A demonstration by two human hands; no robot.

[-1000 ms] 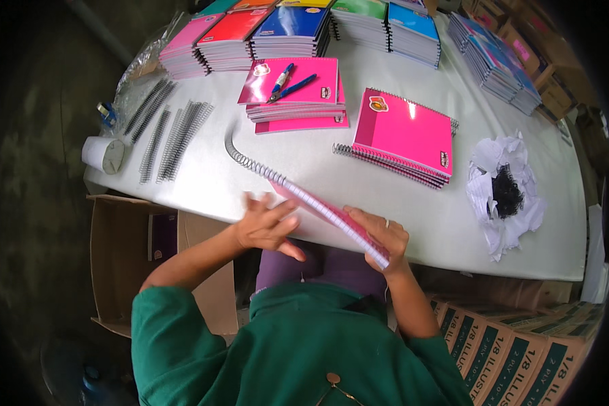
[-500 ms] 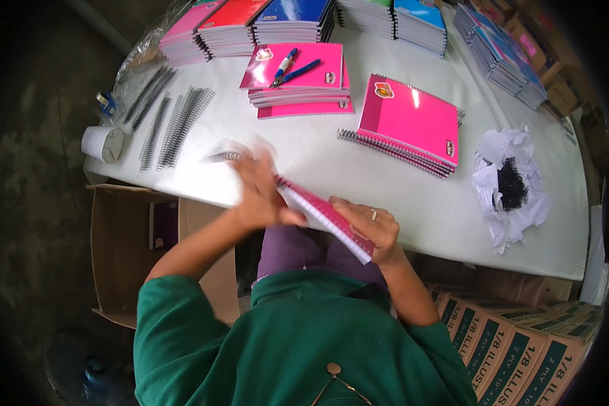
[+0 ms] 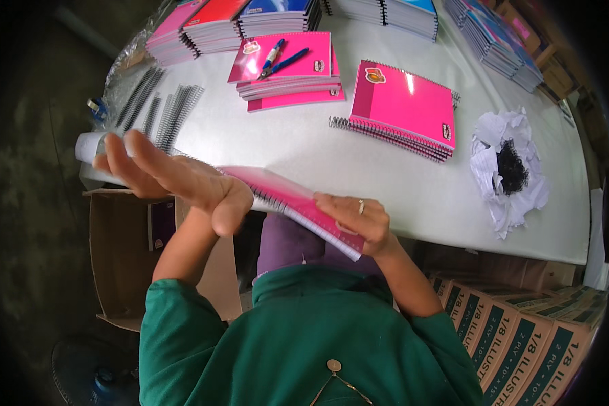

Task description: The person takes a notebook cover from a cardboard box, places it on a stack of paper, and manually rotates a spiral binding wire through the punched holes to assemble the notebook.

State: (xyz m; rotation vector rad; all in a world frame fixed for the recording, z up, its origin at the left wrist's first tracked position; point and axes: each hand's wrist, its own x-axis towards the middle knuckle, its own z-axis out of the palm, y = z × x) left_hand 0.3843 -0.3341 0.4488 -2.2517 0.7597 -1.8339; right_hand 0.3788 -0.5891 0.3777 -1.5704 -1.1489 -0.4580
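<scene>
A pink-covered notebook (image 3: 281,185) is tilted over the table's near edge, its punched spine edge toward me. My right hand (image 3: 360,220), with a ring on one finger, grips its right end. A dark spiral binding coil (image 3: 266,197) runs through the holes on the left part of that edge. My left hand (image 3: 183,181) is open at the notebook's left end, fingers stretched out to the left and thumb apart. The palm lies against or just over the coil; contact is hard to tell. A thin stretch of coil shows beyond this hand.
Loose coils (image 3: 177,111) lie at the left of the table. Blue-handled pliers (image 3: 278,59) rest on a pink notebook stack (image 3: 287,91). Right of it stand coil-bound pink notebooks (image 3: 409,101) and crumpled paper (image 3: 484,162) holding dark scraps. An open carton (image 3: 108,271) stands below left.
My left hand has moved left, and its fingers are now spread. More coil loops show along the notebook's spine edge. My right hand keeps its grip, slightly farther left.
</scene>
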